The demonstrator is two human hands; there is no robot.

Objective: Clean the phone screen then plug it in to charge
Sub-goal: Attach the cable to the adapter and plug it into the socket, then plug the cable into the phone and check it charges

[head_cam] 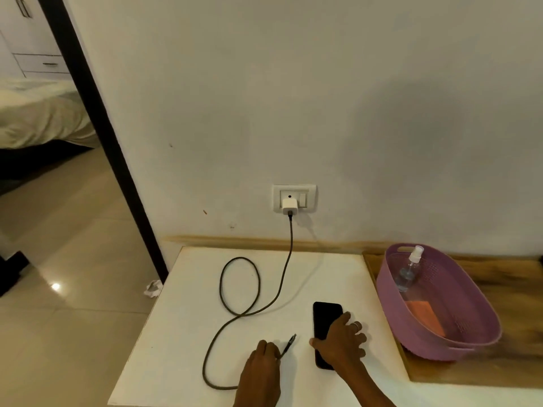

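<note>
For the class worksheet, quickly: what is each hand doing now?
Left hand: closed, holding the cable near its plug.
Right hand: open, resting on the phone.

Cable (235, 292) loop left, basket (458, 318) right.

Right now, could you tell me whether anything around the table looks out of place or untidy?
One thing: a crumpled white tissue lies on the floor beside the white table, at its left edge. Otherwise all looks orderly: spray bottle and orange cloth sit in the purple basket.
</note>
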